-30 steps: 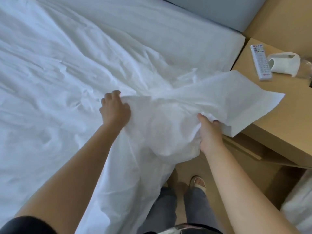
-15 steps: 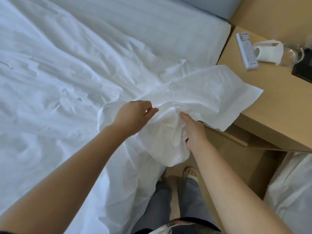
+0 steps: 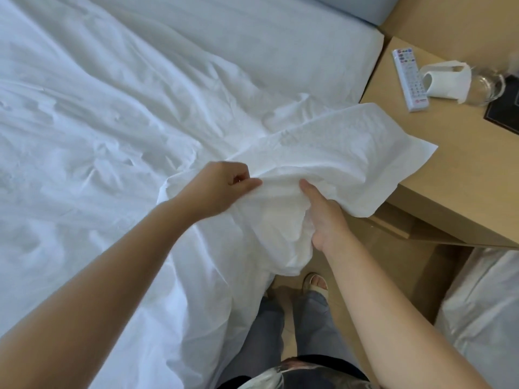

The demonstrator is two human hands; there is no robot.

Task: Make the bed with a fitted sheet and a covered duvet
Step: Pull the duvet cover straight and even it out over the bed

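Note:
A crumpled white sheet (image 3: pixel 118 141) covers the bed and hangs over its near side. One corner of the sheet (image 3: pixel 345 153) is lifted and folded back, its tip lying over the edge of the bedside table. My left hand (image 3: pixel 222 189) pinches a fold of that corner between thumb and fingers. Just to its right, my right hand (image 3: pixel 325 217) grips the bunched fabric from below, thumb on top and the fingers hidden in the cloth. The bare white mattress (image 3: pixel 280 40) shows at the head of the bed.
A wooden bedside table (image 3: pixel 460 175) stands right of the bed, carrying a white remote (image 3: pixel 410 80), a tipped white cup (image 3: pixel 441 82) and a glass (image 3: pixel 486 88). White bedding (image 3: pixel 486 310) lies at the lower right. My legs and feet stand on the narrow floor strip between.
My left hand has left the bed surface, moved right and taken a pinch of the lifted corner. My right hand has shifted left along the fabric, so both hands now sit close together.

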